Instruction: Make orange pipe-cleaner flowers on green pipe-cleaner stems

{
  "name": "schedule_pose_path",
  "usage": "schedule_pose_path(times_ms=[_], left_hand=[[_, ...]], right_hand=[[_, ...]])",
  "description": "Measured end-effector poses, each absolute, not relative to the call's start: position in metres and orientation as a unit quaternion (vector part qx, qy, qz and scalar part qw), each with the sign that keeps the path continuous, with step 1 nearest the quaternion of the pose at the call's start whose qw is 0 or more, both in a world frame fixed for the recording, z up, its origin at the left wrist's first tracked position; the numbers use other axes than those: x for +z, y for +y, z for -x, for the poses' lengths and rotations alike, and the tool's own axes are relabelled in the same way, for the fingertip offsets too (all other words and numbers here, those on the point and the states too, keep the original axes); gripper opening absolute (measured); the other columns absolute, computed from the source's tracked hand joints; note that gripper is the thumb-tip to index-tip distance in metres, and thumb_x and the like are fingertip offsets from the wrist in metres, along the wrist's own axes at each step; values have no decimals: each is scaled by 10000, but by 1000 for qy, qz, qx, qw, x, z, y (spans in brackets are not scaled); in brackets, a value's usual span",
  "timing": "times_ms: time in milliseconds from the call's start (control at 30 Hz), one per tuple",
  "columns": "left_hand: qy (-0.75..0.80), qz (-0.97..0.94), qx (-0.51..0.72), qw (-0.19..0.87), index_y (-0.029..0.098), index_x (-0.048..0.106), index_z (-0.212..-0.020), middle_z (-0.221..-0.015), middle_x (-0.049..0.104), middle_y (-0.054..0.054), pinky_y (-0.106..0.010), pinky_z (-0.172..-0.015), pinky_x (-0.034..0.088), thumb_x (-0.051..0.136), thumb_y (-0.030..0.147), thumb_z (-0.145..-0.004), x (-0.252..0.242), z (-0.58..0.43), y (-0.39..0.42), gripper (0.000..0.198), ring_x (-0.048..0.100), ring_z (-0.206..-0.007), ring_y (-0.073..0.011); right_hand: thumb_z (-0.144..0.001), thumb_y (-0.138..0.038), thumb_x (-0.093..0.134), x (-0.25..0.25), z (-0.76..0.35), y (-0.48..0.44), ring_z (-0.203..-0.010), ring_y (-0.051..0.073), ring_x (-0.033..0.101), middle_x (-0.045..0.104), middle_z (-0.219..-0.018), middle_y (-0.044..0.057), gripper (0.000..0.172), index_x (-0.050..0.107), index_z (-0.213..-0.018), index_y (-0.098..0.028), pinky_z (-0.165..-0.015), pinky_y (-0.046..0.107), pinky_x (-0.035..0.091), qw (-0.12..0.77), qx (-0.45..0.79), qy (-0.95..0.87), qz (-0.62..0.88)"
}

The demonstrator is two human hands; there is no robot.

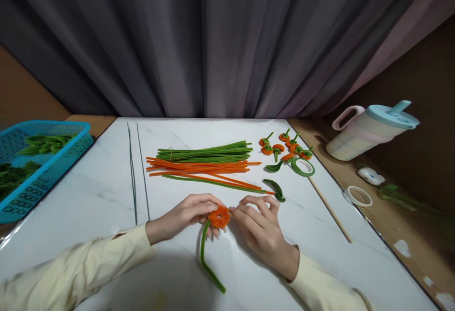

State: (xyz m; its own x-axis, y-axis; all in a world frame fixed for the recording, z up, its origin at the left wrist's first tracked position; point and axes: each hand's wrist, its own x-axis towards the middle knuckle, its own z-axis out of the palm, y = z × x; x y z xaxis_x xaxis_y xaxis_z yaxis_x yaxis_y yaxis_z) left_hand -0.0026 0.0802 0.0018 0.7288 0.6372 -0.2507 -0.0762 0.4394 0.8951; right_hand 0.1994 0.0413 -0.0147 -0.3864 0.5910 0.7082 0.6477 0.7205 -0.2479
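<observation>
My left hand [199, 211] grips an orange pipe-cleaner ring [219, 216], a ruffled round piece with a small hole in its middle. From its left side a green pipe cleaner [204, 259] hangs down, bent toward the lower right. My right hand [259, 221] is closed at the ring's right edge, thumb and fingertips pinched together; what they pinch is too small to make out. Just beyond my hands lie a bundle of green pipe cleaners [206, 151] and a bundle of orange pipe cleaners [199, 165].
Small orange pumpkin-like pieces [293, 148] and dark green leaf shapes [275, 190] lie at the right, beside green tape [303, 167] and a wooden stick [330, 210]. Thin wires [132, 173] lie left. A blue basket [78, 147] stands far left, a tumbler [366, 133] far right.
</observation>
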Motion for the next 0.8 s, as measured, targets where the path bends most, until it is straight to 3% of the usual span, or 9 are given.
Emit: schedule_pose_path(times_ms=[133, 267, 400, 533, 667, 800], left_hand=[[309, -524, 190, 771, 128, 516, -1015, -750, 674, -84, -164, -380, 357, 574, 333, -833, 0, 3, 81, 280, 539, -424, -86], [321, -528, 196, 762, 134, 514, -1004, -752, 661, -77, -173, -390, 391, 578, 335, -828, -3, 4, 82, 275, 529, -438, -83], [322, -530, 202, 758, 134, 530, -988, -736, 639, -58, -188, -417, 429, 580, 332, -830, -6, 4, 82, 259, 550, -470, -93], [320, -520, 207, 765, 136, 536, -977, -744, 629, -51, -194, -415, 455, 596, 326, -820, -7, 5, 82, 254, 566, -481, -100], [306, -496, 221, 782, 133, 537, -968, -662, 613, -26, -188, -395, 460, 620, 320, -801, -10, 4, 82, 264, 565, -465, -106], [299, -469, 239, 796, 135, 530, -937, -606, 598, -6, -157, -387, 434, 620, 322, -808, -11, 1, 80, 244, 552, -451, -92]], right_hand=[[-878, -107, 492, -11, -199, 44, -825, 176, 540, 658, -760, 18, 123, 582, -942, -159, -791, 365, 278, 394, 12, -835, 383], [-874, -126, 483, -6, -199, 45, -806, 167, 534, 633, -719, 15, 122, 601, -866, -158, -791, 365, 292, 398, 123, -818, 398], [-903, -235, 456, -2, -198, 43, -713, 151, 549, 642, -700, 35, 244, 604, -723, -161, -710, 322, 369, 383, 338, -750, 420], [-904, -362, 471, 0, -197, 43, -544, 118, 534, 683, -658, 43, 288, 592, -745, -154, -529, 246, 371, 336, 556, -639, 412], [-888, -365, 502, -2, -194, 42, -530, 104, 508, 678, -653, 46, 298, 619, -729, -141, -504, 221, 360, 327, 546, -653, 409], [-906, -264, 457, -3, -189, 36, -576, 107, 502, 629, -665, 44, 273, 642, -749, -139, -542, 219, 370, 332, 421, -736, 413]])
